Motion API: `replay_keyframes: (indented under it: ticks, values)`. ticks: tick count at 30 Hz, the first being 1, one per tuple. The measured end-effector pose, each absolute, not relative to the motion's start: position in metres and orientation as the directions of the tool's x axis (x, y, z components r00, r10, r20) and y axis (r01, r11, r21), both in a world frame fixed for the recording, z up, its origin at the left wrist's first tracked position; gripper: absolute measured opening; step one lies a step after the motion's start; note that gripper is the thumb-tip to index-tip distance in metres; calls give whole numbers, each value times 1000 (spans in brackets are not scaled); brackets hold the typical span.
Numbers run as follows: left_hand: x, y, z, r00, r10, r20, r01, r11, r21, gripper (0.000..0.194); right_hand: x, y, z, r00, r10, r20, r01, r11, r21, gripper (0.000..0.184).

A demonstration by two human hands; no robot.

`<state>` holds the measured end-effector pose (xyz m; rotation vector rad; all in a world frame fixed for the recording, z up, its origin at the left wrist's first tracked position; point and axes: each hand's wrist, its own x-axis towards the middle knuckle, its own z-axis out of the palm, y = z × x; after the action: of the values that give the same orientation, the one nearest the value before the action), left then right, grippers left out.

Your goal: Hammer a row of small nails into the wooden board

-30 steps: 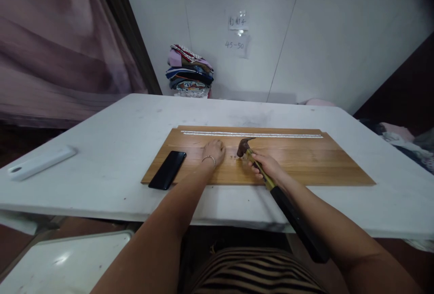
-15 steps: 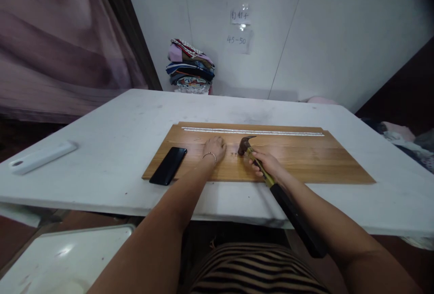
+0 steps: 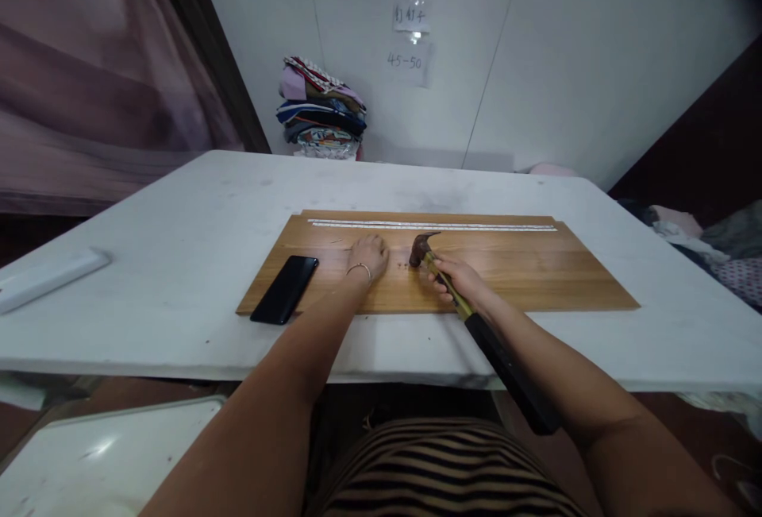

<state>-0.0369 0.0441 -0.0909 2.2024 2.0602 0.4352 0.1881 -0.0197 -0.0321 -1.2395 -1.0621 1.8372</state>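
Note:
A wooden board (image 3: 524,271) lies flat on the white table (image 3: 178,223). My left hand (image 3: 367,252) rests palm down on the board, open, with its fingertips partly turned from view. My right hand (image 3: 458,279) is closed round the upper handle of a claw hammer (image 3: 456,295). The hammer's head is low, just right of a few small brown specks (image 3: 405,265) on the board; whether it touches the wood I cannot tell. Its black grip slants back toward my right forearm. A thin nail-like piece (image 3: 336,241) lies left of my left hand.
A black phone (image 3: 284,289) lies across the board's left front corner. White measuring strips (image 3: 434,226) run along the board's far edge. A white elongated object (image 3: 53,275) lies at the table's left. Folded cloths (image 3: 321,116) are stacked by the wall. A white stool (image 3: 119,453) stands below left.
The view has shifted a little, so everything sits slightly further left and higher. Both hands and the hammer keep nearly the same places over the board.

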Motion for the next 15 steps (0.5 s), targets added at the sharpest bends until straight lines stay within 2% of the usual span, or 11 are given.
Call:
replay_keyframes:
  ticks: [5,15]
  values:
    - [-36,45,-90,44,990,136,964,-78,255,24,187,-20,-30,-309,856,-414,-78,-457,-886,13]
    - [-37,47,-92,37,992,123,973,-64,223,26,190,-17,-27,-383,857,-344,-86,-404,-910,17]
